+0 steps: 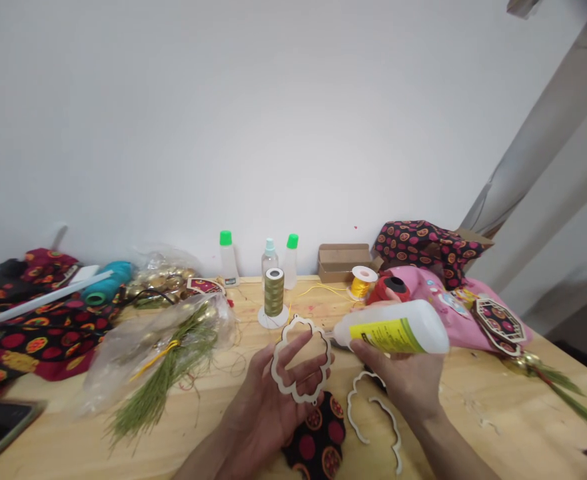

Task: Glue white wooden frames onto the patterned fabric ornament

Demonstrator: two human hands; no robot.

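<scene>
My left hand [273, 407], palm up, holds a scalloped wooden frame [276, 365] between thumb and fingers; the fingers show through its opening. In my right hand [413, 380] a white glue bottle [430, 327] with a yellow-green label lies on its side, its nozzle pointing left at the frame's right edge. Whether the tip touches the wood I cannot tell. Beneath my hands a dark patterned fabric piece [316, 443] lies on the table, partly hidden by my left hand. Next to it are thin curved wooden strips [396, 433], close to my right wrist.
A thread cone [274, 297] stands behind the frame, with green-capped bottles [228, 260] near the wall. Green tassels [158, 380] and plastic bags lie left, by a phone [3, 430]. Yellow cord [360, 287], a cardboard box [343, 263] and pink cloth [443, 327] are right.
</scene>
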